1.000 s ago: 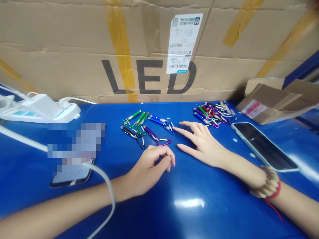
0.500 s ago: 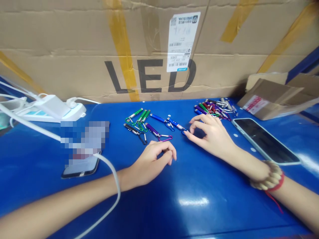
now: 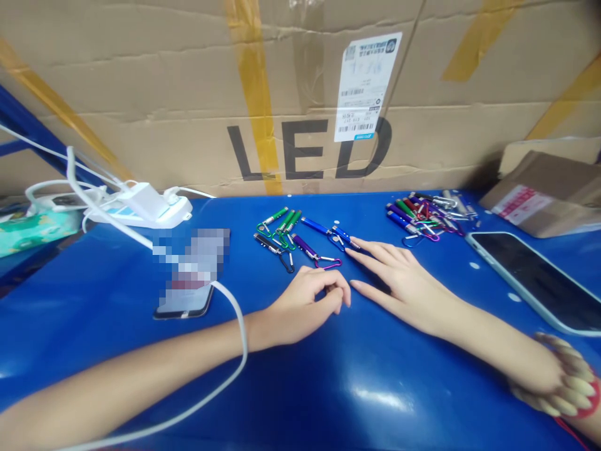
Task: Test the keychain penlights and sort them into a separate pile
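My right hand (image 3: 404,282) lies with fingers stretched out and apart. Its fingertips touch the end of a blue keychain flashlight (image 3: 341,234), whose clip is partly hidden by them. Beside that one is another blue flashlight (image 3: 314,225) with a carabiner clip. My left hand (image 3: 305,304) rests on the table, fingers loosely curled, with nothing visible in them. Just beyond it lie a purple flashlight (image 3: 304,246) and a black flashlight (image 3: 267,242). Several green flashlights (image 3: 285,222) lie behind these.
A mixed pile of flashlights (image 3: 422,213) lies at the back right, near an open carton (image 3: 549,194). A cased phone (image 3: 539,275) is at the right, another phone (image 3: 188,310) at the left. A white cable (image 3: 241,326) crosses my left forearm. Behind stands a large cardboard box (image 3: 188,94).
My right hand has opened from a pinch at the blue flashlight's clip, and that flashlight now lies closer to the other blue one. My left hand stays curled. The view has shifted left.
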{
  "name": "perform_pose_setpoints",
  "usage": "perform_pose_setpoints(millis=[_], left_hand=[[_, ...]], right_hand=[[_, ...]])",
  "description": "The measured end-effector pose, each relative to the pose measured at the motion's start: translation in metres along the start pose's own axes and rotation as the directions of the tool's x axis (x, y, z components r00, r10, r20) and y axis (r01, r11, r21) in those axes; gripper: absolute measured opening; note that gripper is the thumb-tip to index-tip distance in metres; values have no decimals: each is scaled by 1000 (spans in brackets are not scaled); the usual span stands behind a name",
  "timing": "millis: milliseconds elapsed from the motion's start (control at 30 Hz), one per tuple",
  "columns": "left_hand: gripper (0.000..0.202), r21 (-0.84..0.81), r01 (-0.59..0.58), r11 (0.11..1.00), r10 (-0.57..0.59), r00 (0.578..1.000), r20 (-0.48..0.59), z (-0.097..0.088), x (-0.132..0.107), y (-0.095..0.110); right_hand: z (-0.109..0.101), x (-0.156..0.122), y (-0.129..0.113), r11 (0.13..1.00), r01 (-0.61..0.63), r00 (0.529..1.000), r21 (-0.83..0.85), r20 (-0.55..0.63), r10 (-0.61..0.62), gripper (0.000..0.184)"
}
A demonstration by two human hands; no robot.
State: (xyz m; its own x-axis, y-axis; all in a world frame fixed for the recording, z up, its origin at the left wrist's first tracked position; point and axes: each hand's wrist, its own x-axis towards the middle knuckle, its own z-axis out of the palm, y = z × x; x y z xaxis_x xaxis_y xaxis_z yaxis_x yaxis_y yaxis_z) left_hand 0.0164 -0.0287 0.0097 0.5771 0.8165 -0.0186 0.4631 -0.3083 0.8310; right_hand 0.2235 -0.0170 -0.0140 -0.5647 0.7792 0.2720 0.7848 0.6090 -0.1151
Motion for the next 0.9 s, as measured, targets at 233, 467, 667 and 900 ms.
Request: perform_pose_setpoints(millis=[233, 467, 667, 900], left_hand=[[26, 51, -22, 998, 22, 1000, 3, 2, 0, -3], [26, 90, -54, 995, 54, 999, 5, 2, 0, 0], [26, 102, -54, 993, 54, 999, 4, 2, 0, 0], [26, 105, -38, 994, 37, 999, 8, 1, -1, 0]], right_hand=[[0, -2, 0, 1000, -28, 997, 12, -68, 29, 44], [0, -3, -4, 1000, 11, 995, 12, -97, -9, 40], [-10, -2, -13, 1000, 15, 991, 16, -133, -12, 24], [-14, 0, -10, 991, -68, 992, 113, -102, 80, 8]])
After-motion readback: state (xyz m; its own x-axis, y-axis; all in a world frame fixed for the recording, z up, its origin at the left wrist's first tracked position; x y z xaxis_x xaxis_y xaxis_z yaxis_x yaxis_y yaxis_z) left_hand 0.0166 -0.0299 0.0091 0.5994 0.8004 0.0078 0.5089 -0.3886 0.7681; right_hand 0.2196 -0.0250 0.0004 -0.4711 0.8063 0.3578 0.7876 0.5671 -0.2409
